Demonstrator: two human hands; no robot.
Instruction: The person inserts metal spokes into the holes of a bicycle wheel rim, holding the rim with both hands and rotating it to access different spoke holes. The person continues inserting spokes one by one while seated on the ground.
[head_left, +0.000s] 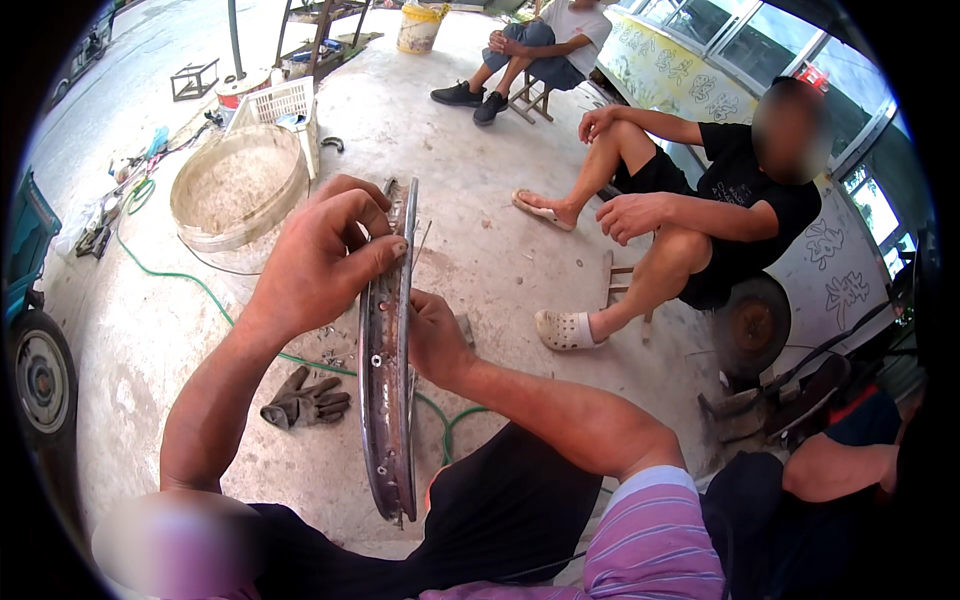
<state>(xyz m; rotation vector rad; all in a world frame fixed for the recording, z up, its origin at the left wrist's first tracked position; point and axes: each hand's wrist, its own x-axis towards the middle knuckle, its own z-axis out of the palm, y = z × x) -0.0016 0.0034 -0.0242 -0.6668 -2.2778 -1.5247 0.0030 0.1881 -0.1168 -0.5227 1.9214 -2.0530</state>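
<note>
A worn metal wheel rim (384, 410) stands on edge before me, its drilled inner channel turned toward me. My left hand (325, 250) is closed at the rim's upper part, with the thumb pressed on its edge and the fingers curled over the channel. To the right of the rim, my right hand (437, 342) is closed, its fingertips partly hidden behind the metal. A thin metal rod, like a spoke (423, 238), sticks up just above it. What the right fingers grip cannot be made out. On the floor left of the rim lies a dark work glove (305, 400).
A green hose (195, 285) crosses the concrete floor, near small metal pieces (340, 358). Beyond stand a round basin (240, 185), a white plastic crate (275, 105) and a yellowish bucket (420, 30). Two people sit at the right and far side, near a painted vehicle (800, 240).
</note>
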